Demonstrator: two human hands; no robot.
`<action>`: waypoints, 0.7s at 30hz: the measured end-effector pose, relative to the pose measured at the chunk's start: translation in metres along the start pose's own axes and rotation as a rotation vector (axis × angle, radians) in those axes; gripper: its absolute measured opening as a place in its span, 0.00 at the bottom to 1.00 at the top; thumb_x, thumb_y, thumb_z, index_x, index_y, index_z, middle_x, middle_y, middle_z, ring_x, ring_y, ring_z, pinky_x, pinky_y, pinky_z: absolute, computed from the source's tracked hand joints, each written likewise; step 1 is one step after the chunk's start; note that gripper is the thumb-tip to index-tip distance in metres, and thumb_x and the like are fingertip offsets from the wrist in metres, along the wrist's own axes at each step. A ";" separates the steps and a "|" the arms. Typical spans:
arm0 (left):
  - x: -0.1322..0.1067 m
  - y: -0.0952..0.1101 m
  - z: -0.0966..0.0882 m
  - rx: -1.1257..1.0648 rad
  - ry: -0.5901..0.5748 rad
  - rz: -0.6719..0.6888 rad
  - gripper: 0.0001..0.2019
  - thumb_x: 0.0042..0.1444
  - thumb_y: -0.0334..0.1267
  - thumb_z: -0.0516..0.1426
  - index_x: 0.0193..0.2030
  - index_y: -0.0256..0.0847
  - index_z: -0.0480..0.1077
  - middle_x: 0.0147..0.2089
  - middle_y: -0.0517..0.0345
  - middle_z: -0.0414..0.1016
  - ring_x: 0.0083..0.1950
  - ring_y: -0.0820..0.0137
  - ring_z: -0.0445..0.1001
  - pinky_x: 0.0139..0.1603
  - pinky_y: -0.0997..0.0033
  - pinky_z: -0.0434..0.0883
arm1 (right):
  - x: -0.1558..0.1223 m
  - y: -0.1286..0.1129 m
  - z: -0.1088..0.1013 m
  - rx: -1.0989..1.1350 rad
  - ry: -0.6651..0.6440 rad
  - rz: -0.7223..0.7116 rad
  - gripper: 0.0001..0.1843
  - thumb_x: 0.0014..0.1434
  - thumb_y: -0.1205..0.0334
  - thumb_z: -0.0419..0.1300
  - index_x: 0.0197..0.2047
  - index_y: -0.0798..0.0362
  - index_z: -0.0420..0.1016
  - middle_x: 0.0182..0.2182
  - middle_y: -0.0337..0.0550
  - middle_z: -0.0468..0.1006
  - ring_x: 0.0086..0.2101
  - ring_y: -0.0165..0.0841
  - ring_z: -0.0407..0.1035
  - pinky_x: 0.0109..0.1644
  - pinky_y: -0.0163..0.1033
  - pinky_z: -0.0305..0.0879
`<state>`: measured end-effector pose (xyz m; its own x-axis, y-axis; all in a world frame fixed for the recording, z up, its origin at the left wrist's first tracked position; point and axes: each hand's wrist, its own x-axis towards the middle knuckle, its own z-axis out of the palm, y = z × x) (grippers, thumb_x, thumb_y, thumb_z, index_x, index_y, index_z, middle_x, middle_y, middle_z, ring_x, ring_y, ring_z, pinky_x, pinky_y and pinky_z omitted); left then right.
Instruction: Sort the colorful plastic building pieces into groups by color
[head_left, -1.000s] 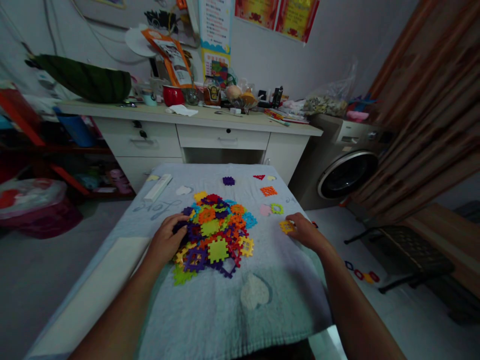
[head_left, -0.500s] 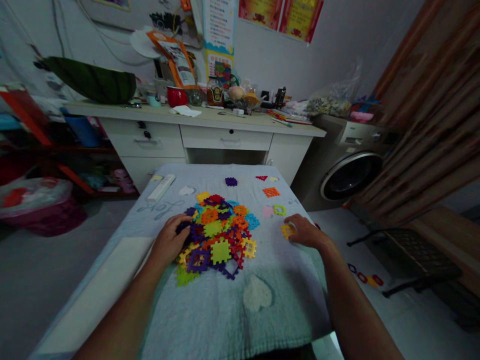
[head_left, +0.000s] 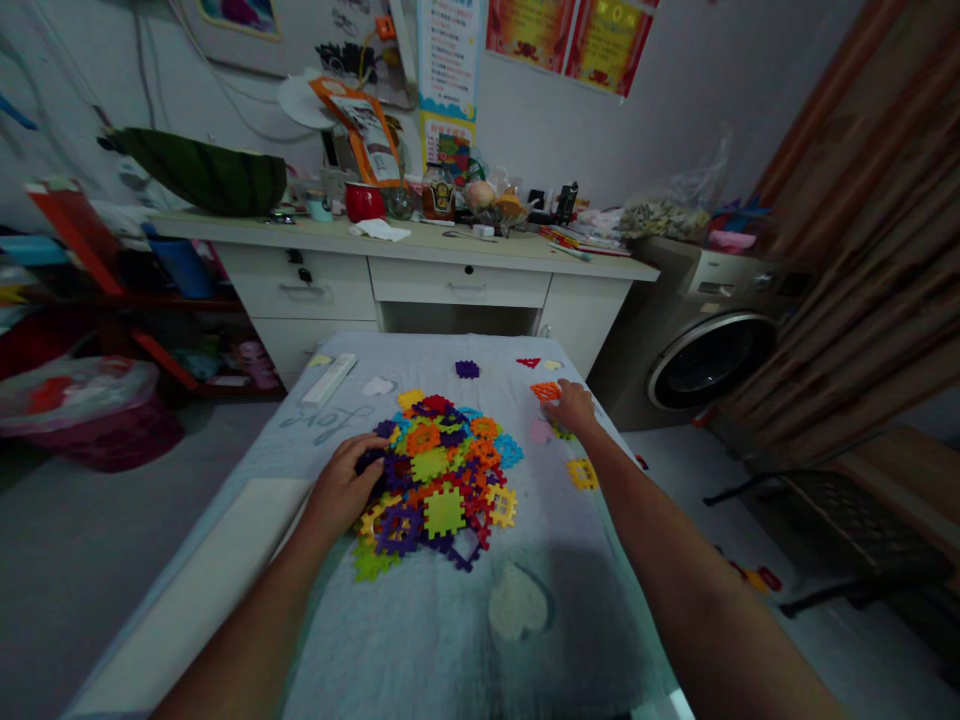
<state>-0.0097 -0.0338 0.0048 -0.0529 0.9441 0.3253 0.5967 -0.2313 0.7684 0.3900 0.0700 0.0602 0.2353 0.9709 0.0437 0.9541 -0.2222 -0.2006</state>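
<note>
R hand is at the flat orange plastic lattice piece w/ toothed edges, which lies on the pale blue-grey cloth toward the table's far R side. Key relation: the piece sits just L of the R hand's fingers, approx level w/ them, long axis running roughly side to side, so the hand meets it at its R end. R hand is clearly the nearer; L hand is well apart, across the pile.

R hand's state: fingers bent, thumb side low, tips touching the piece's R/near end. Can't tell if it's pinched or only touched, since the hand hides that end. Piece looks flat on the cloth, no visible lift.

Partly under the R hand, nearer the person: a lime-green plastic frame piece, mostly hidden. Nearer again, well clear of the fingers: a square yellow plastic frame piece. Beyond the orange one: a small red plastic triangle.

L hand: loosely curved, thumb apart from fingers, at the L edge of the multicoloured pile of plastic pieces, dark purple pcs btwn; grip there can't be told.
</note>
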 end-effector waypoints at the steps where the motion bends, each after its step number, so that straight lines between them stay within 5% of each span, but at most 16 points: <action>1: 0.000 0.000 0.000 0.000 -0.001 0.001 0.17 0.53 0.46 0.54 0.46 0.42 0.74 0.55 0.50 0.71 0.60 0.58 0.69 0.66 0.55 0.62 | 0.005 -0.003 0.002 0.002 -0.001 0.021 0.38 0.57 0.48 0.61 0.66 0.53 0.57 0.60 0.59 0.65 0.58 0.53 0.61 0.58 0.53 0.61; 12: 0.000 0.000 -0.001 -0.004 -0.011 0.000 0.17 0.54 0.46 0.54 0.46 0.43 0.74 0.55 0.50 0.70 0.59 0.57 0.68 0.66 0.54 0.62 | 0.034 -0.013 0.016 0.007 -0.018 0.057 0.27 0.58 0.51 0.62 0.57 0.55 0.69 0.54 0.59 0.71 0.54 0.49 0.66 0.54 0.46 0.62; 16: 0.000 -0.001 0.000 -0.015 -0.007 -0.002 0.17 0.54 0.46 0.53 0.46 0.43 0.74 0.55 0.50 0.70 0.60 0.57 0.68 0.66 0.54 0.61 | 0.024 0.007 0.005 0.034 0.022 -0.046 0.28 0.57 0.49 0.63 0.57 0.55 0.69 0.53 0.58 0.72 0.54 0.45 0.67 0.55 0.45 0.61; 21: 0.000 -0.002 0.001 -0.005 -0.007 -0.001 0.17 0.53 0.45 0.54 0.47 0.43 0.73 0.55 0.50 0.70 0.60 0.57 0.68 0.66 0.54 0.61 | -0.004 0.047 -0.007 0.028 -0.096 -0.306 0.30 0.49 0.56 0.71 0.54 0.52 0.72 0.52 0.53 0.74 0.53 0.43 0.68 0.58 0.45 0.60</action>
<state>-0.0101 -0.0334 0.0031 -0.0481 0.9459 0.3209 0.5923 -0.2317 0.7717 0.4353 0.0548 0.0570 -0.0820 0.9965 0.0136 0.9722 0.0830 -0.2190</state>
